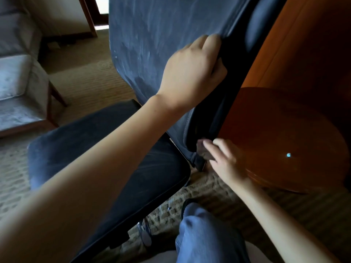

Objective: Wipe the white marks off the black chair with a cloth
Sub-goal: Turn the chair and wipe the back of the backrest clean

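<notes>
While the left hand [191, 69] is gripping the edge of the black chair [152, 35], the right hand [222, 158], its grasp indiscernible, is touching the lower corner; bracing firmly should aid wiping.

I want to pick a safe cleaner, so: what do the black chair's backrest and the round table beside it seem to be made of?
The backrest: probably leather or imitation leather, matte; it is smooth, white smears sit on its surface, and a stitched seam shows low down. The round table: wood or veneer with glossy varnish; orange-brown, mirroring a small light spot.
</notes>
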`<state>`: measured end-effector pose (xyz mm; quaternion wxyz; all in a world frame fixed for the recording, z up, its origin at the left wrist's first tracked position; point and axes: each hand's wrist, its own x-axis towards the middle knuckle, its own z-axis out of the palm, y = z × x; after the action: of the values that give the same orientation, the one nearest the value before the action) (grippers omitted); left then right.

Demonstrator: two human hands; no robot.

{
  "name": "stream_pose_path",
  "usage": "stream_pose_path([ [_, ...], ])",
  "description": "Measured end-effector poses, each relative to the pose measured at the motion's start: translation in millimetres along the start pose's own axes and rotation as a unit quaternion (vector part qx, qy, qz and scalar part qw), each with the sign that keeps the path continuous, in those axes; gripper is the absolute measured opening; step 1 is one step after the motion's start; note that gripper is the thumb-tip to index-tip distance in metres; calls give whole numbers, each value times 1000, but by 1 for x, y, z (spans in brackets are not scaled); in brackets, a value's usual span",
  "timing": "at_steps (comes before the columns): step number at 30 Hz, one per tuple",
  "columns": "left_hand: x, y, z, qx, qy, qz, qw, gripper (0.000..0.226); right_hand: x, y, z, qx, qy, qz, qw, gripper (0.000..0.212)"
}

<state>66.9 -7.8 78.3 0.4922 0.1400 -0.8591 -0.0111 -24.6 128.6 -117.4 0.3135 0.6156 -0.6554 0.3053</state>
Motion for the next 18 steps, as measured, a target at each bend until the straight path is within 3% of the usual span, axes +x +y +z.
stream_pose_path([
  [2, 1, 1, -1, 1, -2, 3, 1000, 15, -4, 1, 5, -11, -13, -4, 1000, 19],
  [5, 2, 1, -2, -1, -21, 3, 1000, 13, -56, -8, 40, -71, -135, -28, 988, 14],
  [8, 5, -2, 2, 16, -9, 21, 1000, 11, -71, -19, 62, -73, -231, 15, 970, 14],
  [11, 7, -4, 8, 26, -2, 21, 999, 15, -45, -22, 47, -44, -271, 53, 960, 30],
  [13, 5, -5, 12, 39, -6, 5, 999, 16, -25, -15, 30, 0, -254, 84, 963, 40],
  [18, -11, -9, 8, 61, -71, -3, 996, 31, 43, 7, -37, 66, -106, 91, 988, 34],
])
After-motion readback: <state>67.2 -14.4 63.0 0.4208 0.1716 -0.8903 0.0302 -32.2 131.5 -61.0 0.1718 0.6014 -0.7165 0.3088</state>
